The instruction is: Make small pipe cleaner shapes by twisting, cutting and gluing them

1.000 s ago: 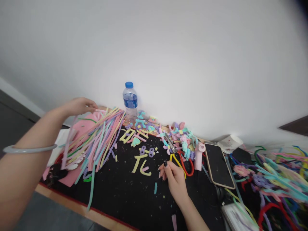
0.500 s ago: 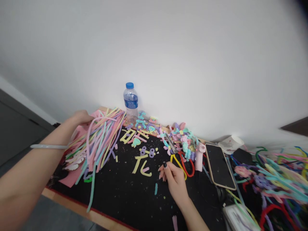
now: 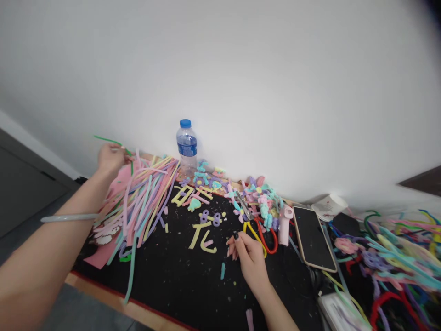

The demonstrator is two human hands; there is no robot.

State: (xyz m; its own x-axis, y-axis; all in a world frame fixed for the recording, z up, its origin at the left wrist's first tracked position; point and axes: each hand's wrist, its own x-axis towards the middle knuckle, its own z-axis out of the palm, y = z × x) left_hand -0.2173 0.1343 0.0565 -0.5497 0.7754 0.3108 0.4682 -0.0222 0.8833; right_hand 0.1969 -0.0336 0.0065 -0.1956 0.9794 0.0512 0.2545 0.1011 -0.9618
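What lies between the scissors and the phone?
In the head view, a pink gadget lies between the scissors and the phone, with thin strands beside it.

The strips (image 3: pixel 151 193) look fuzzy and matt, like soft cloth. The bottle (image 3: pixel 187 146) is clear, glossy plastic. The scissors (image 3: pixel 244 205) have shiny metal blades. The phone (image 3: pixel 314 236) has a smooth, glossy dark screen. The table edge (image 3: pixel 120 309) looks like pale wood; the wall (image 3: pixel 241 82) is smooth and matt.

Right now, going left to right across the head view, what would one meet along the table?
Bundle of pastel fuzzy stems, water bottle, scissors, pink device, phone, heap of mixed-colour stems.
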